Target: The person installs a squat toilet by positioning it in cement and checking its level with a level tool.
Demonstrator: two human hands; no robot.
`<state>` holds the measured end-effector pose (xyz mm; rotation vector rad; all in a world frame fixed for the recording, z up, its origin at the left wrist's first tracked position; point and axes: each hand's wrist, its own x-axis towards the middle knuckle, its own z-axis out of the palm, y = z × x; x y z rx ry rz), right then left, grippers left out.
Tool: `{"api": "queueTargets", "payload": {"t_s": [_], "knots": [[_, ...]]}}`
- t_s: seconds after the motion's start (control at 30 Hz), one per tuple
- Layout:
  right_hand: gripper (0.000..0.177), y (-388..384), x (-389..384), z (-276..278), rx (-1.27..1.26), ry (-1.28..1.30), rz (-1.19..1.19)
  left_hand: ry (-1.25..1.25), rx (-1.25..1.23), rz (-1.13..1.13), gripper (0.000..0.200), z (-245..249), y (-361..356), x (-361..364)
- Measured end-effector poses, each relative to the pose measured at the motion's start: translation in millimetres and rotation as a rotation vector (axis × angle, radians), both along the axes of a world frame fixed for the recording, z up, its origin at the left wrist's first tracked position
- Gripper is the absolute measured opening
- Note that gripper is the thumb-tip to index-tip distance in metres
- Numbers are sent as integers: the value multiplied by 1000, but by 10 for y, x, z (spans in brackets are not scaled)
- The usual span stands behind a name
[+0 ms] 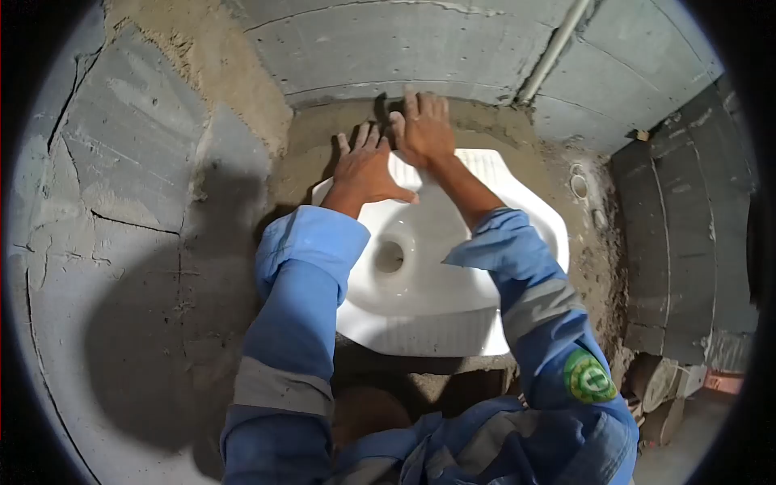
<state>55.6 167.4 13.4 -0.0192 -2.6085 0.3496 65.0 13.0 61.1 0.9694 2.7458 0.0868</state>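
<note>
A white squat toilet pan [453,283] lies in the middle of the view, with a round drain opening at its left centre and ribbed footrests. My left hand [368,171] is spread at the pan's upper left edge, its thumb over the bowl and its fingers reaching past the rim. Beside it, my right hand [423,133] is at the pan's top edge, fingers apart and pointing toward the back wall over the wet mortar [315,133]. Neither hand holds anything. My forearms in blue sleeves cover parts of the pan's sides.
Grey block walls [388,48] stand behind and at both sides. A pale pipe [554,50] runs down the back right wall. A round pipe opening [579,186] is in the floor right of the pan. Round objects [653,380] lie at the lower right.
</note>
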Motion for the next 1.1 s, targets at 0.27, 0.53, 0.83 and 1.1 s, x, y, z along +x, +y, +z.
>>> {"api": "queueTargets", "payload": {"t_s": [0.27,0.53,0.83,1.1], "knots": [[44,458,-62,1454,-19,397,249,49,112,-6,141,-52,-7,-22],[47,88,101,188,-91,97,45,-13,50,-43,138,41,-22,-5],[50,524,393,1549,-742,79,240,30,146,11,141,-27,-15,-22],[29,181,147,128,-978,160,139,96,131,-18,141,-24,-30,-78]]}}
